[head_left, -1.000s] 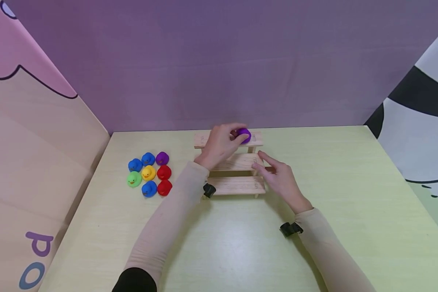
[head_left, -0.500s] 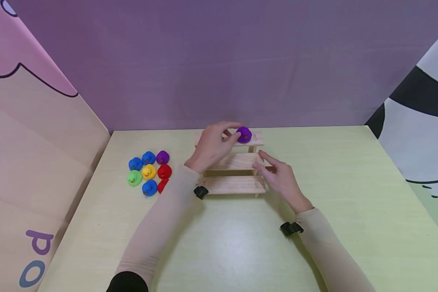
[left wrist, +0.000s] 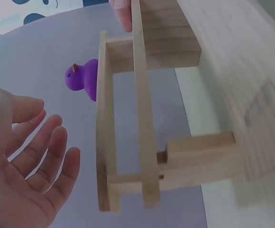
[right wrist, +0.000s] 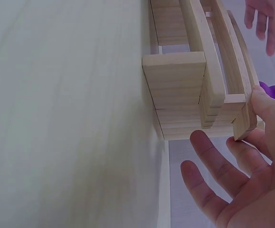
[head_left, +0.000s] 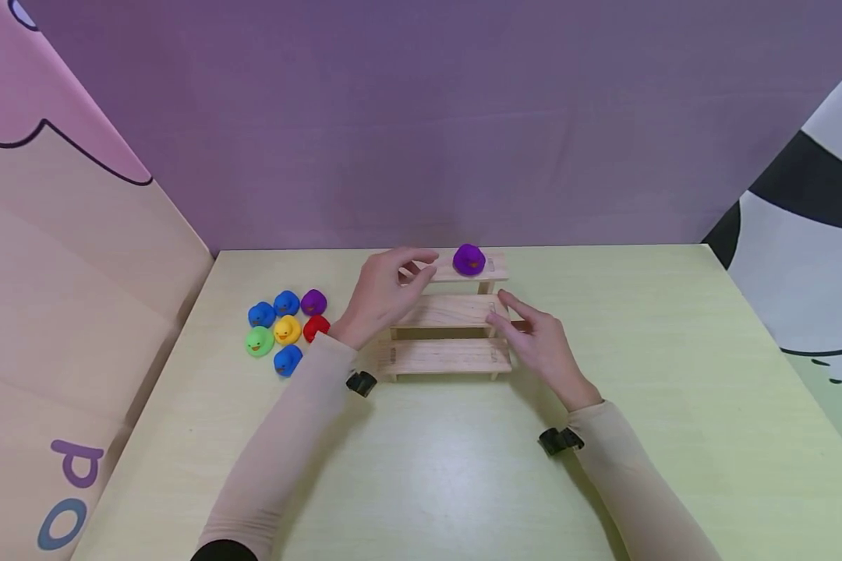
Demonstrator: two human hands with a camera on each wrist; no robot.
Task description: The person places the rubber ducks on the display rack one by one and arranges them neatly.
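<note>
A purple rubber duck (head_left: 468,260) sits on the top tier of a small three-step wooden shelf (head_left: 452,356), toward its right end. My left hand (head_left: 391,292) is to the left of that duck, apart from it, with relaxed fingers and nothing held. In the left wrist view, a gap shows between the left hand (left wrist: 33,156) and the purple duck (left wrist: 82,80). At the right end of the middle tier, my right hand (head_left: 536,343) grips the board's edge between thumb and fingers. The right wrist view shows its thumb (right wrist: 265,102) against the wood and two fingers spread free.
Left of the shelf, a cluster of rubber ducks lies on the pale table (head_left: 449,483): several blue (head_left: 288,360), a green (head_left: 259,341), a yellow (head_left: 287,329), a purple (head_left: 313,302) and a red (head_left: 315,327). The left forearm overlaps the cluster's edge. A purple backdrop (head_left: 421,125) stands behind.
My left hand has let go of the purple duck on the top tier and drawn back to the left. The right hand has stayed at the shelf's edge.
</note>
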